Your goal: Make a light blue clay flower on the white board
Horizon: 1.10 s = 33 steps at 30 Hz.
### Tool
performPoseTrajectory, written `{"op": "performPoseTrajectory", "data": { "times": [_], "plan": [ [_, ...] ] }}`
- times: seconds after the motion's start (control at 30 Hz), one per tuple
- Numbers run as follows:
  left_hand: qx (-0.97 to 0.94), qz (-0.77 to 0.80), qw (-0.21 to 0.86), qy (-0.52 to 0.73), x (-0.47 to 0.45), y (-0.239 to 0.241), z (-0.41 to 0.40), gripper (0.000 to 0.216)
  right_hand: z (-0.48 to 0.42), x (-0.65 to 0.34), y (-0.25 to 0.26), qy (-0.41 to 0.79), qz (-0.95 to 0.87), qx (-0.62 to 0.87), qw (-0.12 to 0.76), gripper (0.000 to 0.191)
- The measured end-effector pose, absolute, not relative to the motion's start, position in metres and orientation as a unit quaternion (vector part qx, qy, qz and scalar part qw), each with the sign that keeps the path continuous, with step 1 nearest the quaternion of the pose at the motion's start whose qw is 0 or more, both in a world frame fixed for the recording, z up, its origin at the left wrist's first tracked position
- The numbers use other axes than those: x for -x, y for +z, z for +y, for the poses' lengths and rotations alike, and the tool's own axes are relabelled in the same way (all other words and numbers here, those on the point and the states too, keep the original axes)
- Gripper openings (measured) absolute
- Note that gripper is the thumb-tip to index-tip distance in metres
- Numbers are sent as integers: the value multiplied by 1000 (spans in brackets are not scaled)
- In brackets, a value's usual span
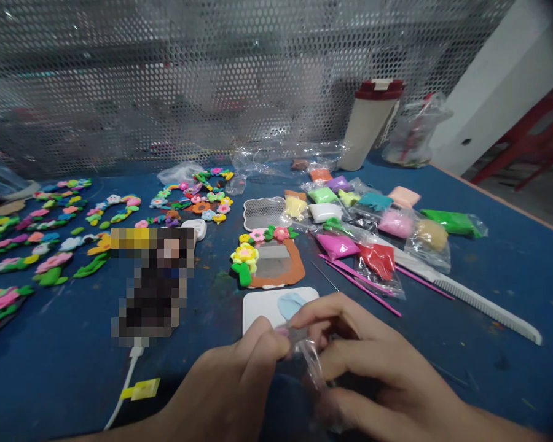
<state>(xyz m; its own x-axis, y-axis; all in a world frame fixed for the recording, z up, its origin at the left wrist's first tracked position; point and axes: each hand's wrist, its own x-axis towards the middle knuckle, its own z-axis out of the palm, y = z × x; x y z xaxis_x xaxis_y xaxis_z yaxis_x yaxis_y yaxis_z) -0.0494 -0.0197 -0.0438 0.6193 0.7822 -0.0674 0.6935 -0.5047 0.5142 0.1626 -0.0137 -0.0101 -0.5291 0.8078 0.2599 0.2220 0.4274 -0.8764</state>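
A crinkled clear plastic bag [311,362] is pinched between my two hands at the front middle. My left hand [239,374] is closed on its left edge, and my right hand [373,356] grips it from the right with curled fingers. Whatever the bag may contain is hidden by my fingers. Just beyond them lies a white rectangular board [258,307] with a flattened piece of light blue clay [290,304] on it. Behind that board sits a small frame [297,264] with a brown clay border, decorated with clay flowers and leaves.
Several bagged clay pieces [336,245] cover the right side, near pink modelling tools [368,288] and a white comb [488,307]. A tumbler [371,126] stands behind. Flower-decorated clay pieces [50,233] fill the left, beside a pixelated object [156,288] with a white cable [122,393].
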Motion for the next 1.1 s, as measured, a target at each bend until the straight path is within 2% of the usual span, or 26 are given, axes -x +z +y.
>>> {"op": "performPoseTrajectory", "data": {
  "times": [0.37,0.8,0.87,0.97,1.1],
  "plan": [
    [-867,414,267,69,45,-43,-19,31,-18,-158,-14,412,-771,343,342,26],
    [-858,433,256,98,42,-34,-18,31,-14,-162,-3,433,-753,356,345,23],
    [-856,439,254,102,40,-29,-17,37,-14,-164,-3,448,-736,368,350,18],
    [-844,464,246,105,37,-20,-15,30,-8,-169,-10,493,-673,400,380,11],
    [-827,499,235,107,34,-11,-12,19,3,-171,-18,574,-552,444,410,20]
  ]
}}
